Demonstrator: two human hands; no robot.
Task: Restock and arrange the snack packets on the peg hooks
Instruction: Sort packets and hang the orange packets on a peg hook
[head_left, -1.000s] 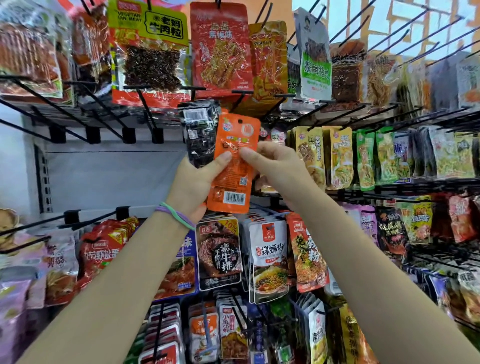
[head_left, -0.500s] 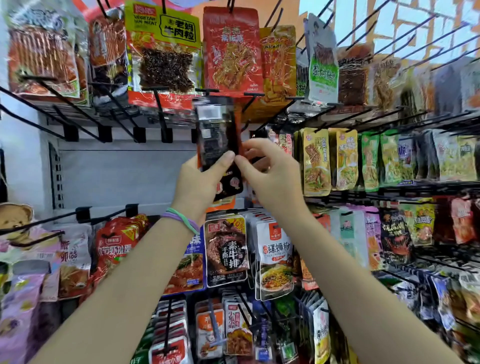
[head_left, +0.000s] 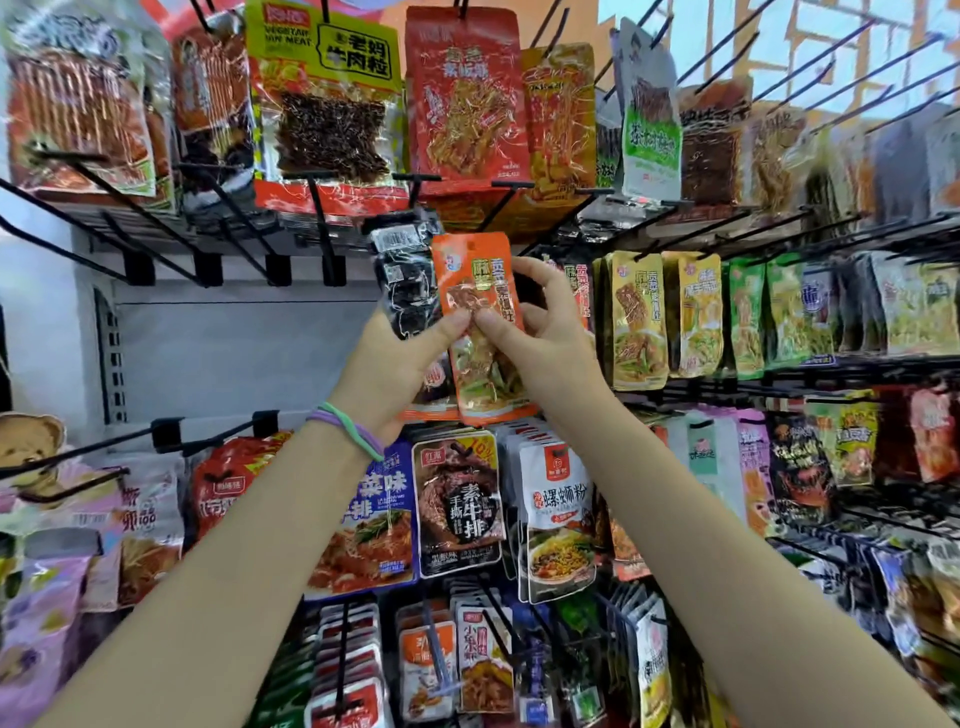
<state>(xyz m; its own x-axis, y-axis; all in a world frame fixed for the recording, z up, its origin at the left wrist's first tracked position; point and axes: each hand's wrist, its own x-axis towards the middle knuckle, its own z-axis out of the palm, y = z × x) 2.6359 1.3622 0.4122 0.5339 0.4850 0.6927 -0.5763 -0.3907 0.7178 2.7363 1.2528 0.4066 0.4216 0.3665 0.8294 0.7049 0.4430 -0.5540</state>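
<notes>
Up at the hooks, my left hand and right hand are both pinching an orange snack packet, black packets hanging at its nine o'clock

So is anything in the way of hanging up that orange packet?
Yes, probably. Both the left hand and the right hand pinch the orange foil snack packet, and black plastic packets already hang just left of and behind it. Which peg hook it goes on can't be seen.
</notes>
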